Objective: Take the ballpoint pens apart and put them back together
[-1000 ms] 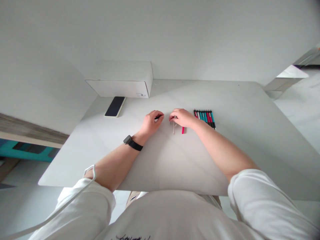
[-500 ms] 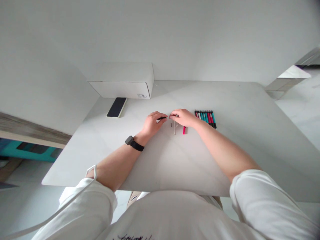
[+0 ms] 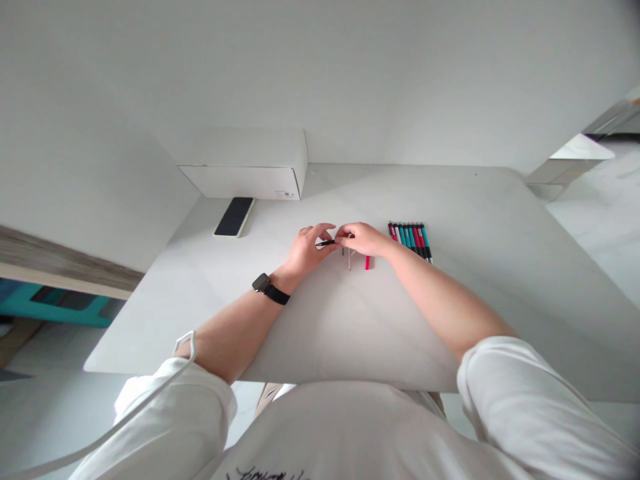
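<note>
My left hand [image 3: 306,248] pinches a small black pen part [image 3: 325,243] between thumb and fingers. My right hand [image 3: 364,239] meets it fingertip to fingertip, pinched on the other end of the same part or a tiny piece I cannot make out. Below my right hand lie a thin white pen refill [image 3: 349,260] and a red pen barrel [image 3: 367,262] on the white table [image 3: 350,320]. A row of several red, teal and black pens [image 3: 411,237] lies just right of my right hand.
A white box [image 3: 247,167] stands at the back left against the wall. A dark phone [image 3: 233,216] lies in front of it. The table's near edge runs just ahead of my body; a black watch [image 3: 262,285] is on my left wrist.
My hands have drawn together; the black part in my left hand now touches the fingertips of my right hand. The left fingers have spread a little.
</note>
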{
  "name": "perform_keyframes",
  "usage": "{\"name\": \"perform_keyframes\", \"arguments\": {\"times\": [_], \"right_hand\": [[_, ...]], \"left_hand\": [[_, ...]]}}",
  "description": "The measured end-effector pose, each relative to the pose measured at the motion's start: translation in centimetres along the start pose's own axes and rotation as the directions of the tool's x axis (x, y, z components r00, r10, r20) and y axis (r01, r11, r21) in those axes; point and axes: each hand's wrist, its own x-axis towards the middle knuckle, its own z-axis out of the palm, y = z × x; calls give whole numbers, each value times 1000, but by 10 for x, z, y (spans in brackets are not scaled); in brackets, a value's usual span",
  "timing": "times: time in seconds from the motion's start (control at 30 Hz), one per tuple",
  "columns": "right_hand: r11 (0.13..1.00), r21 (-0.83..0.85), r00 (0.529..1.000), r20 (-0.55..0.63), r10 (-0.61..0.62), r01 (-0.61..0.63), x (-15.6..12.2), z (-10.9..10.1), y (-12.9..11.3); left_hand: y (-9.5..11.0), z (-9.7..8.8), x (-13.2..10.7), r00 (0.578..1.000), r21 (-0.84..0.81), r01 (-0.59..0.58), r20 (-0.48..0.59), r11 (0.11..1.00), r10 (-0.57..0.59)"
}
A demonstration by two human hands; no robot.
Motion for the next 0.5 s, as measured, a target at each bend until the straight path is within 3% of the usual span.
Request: {"name": "perform_keyframes", "arguments": {"times": [0.23,0.5], "right_hand": [[999,25,996,-77,35,-33,-1,-14,7],[993,39,991,-60,116,-114,0,-14,11]], "left_hand": [[-4,-1,1,996,26,17,-90,999,-15],[-6,-2,2,997,26,0,-72,1000,2]]}}
